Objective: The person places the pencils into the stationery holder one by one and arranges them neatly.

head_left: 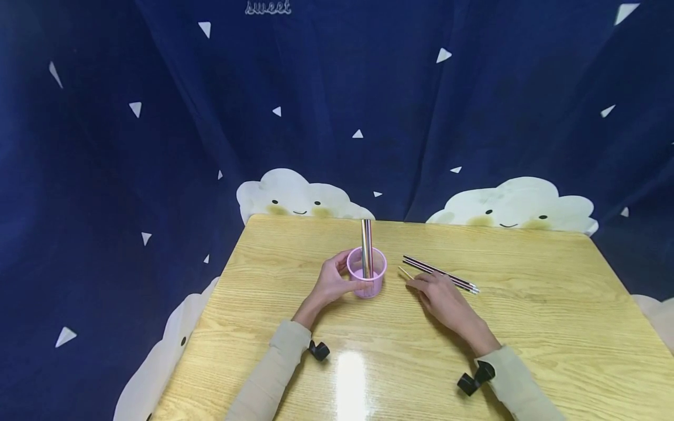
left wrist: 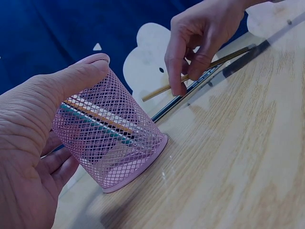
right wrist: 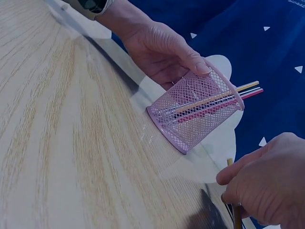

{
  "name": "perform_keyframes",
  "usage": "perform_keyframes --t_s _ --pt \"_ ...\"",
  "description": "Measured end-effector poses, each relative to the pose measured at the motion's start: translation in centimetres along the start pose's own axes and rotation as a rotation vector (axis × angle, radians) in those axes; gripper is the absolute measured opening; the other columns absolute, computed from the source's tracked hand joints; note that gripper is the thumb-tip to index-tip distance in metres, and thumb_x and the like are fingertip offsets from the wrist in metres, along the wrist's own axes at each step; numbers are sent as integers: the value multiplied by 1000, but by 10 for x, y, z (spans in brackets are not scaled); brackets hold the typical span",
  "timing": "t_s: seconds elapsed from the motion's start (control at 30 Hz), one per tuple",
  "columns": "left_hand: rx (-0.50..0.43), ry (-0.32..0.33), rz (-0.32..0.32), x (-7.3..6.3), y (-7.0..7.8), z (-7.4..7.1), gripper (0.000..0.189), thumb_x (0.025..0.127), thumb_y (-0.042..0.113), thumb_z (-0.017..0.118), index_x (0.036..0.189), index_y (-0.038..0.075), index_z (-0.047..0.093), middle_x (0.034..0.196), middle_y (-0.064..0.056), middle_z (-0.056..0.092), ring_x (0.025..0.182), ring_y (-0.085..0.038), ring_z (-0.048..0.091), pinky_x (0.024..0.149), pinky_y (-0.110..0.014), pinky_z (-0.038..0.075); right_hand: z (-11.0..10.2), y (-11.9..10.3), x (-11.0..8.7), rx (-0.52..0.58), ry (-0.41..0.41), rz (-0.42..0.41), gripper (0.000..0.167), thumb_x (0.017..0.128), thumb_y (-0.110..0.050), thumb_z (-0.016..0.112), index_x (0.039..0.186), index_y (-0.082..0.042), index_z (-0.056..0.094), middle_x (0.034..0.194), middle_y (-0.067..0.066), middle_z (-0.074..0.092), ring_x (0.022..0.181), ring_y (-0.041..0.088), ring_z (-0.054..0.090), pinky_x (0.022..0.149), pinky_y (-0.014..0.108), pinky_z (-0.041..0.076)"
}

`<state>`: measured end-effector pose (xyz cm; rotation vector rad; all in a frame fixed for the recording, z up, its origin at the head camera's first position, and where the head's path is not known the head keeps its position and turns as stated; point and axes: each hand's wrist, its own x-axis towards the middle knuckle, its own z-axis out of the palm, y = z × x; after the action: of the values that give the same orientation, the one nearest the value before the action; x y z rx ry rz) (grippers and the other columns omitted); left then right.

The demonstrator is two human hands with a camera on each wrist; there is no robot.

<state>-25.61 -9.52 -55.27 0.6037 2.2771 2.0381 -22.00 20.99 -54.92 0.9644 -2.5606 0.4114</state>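
Note:
A pink mesh pen cup (head_left: 375, 287) stands upright on the table, and my left hand (head_left: 332, 285) grips its side. In the left wrist view, the thumb lies along the cup near its rim. Several colored pencils (head_left: 367, 242) lean inside the cup and stick out above the rim. To the right of the cup, my right hand (head_left: 444, 301) pinches a yellow pencil (left wrist: 156, 92) between thumb and fingers, just above the table. Beneath and behind that hand lie several dark pencils (head_left: 423, 268) with pale ends, side by side and partly hidden by it.
The light wooden table (head_left: 547, 327) reaches a dark blue curtain (head_left: 400, 88) printed with white triangles and clouds. Black wrist cameras (head_left: 319, 351) are worn at both cuffs. Bright glare (head_left: 350, 380) shows at the table's front.

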Motion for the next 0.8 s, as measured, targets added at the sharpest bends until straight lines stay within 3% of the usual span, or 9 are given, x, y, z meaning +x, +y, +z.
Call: perform_keyframes --t_s 0.23,0.5,0.8 --pt "-1 0 -2 0 0 0 80 72 7 95 144 7 60 138 -10 68 131 -35 62 116 -42 48 -2 0 2 93 -13 -15 28 88 9 72 110 -6 80 109 12 77 101 30 74 90 49 61" --pt "9 0 4 0 1 0 81 72 8 95 144 8 60 138 -9 68 130 -31 63 115 -38 49 -6 -3 9 208 43 -20 25 87 10 76 106 -6 79 107 7 78 100 26 74 90 46 62" --pt "0 3 10 0 0 0 81 71 7 96 144 7 60 137 -10 68 130 -33 63 115 -40 49 -19 -4 20 303 107 8 38 83 16 77 117 -1 76 121 22 73 112 38 71 95 56 59"
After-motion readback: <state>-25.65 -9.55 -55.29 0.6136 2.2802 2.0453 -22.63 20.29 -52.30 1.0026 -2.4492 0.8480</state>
